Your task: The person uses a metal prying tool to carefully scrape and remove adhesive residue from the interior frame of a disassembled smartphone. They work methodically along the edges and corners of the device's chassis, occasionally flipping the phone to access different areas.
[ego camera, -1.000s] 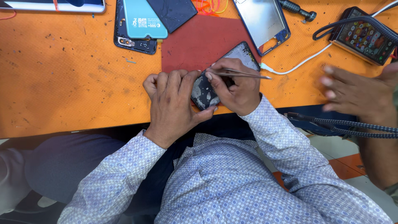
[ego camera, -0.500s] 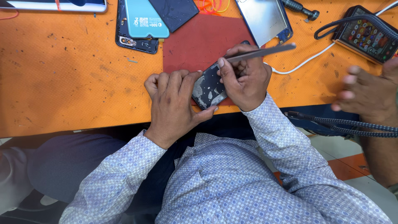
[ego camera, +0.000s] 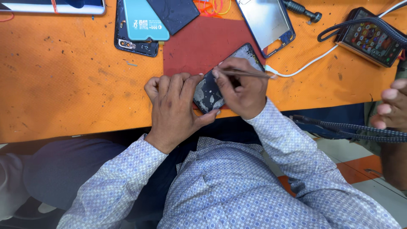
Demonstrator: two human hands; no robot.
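My left hand (ego camera: 174, 106) braces the opened phone (ego camera: 210, 91) at the near edge of the orange counter (ego camera: 63, 85), its fingers curled against the phone's left side. My right hand (ego camera: 241, 91) has its fingers pinched together on thin tweezers (ego camera: 248, 74), the tip touching the phone's top. Just beyond my fingers lies a red mat (ego camera: 199, 42); another person's hand (ego camera: 392, 110) hovers far right.

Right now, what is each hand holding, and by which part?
The left hand grips the opened phone at its near end. The right hand pinches the tweezers near their tip end, over the phone.
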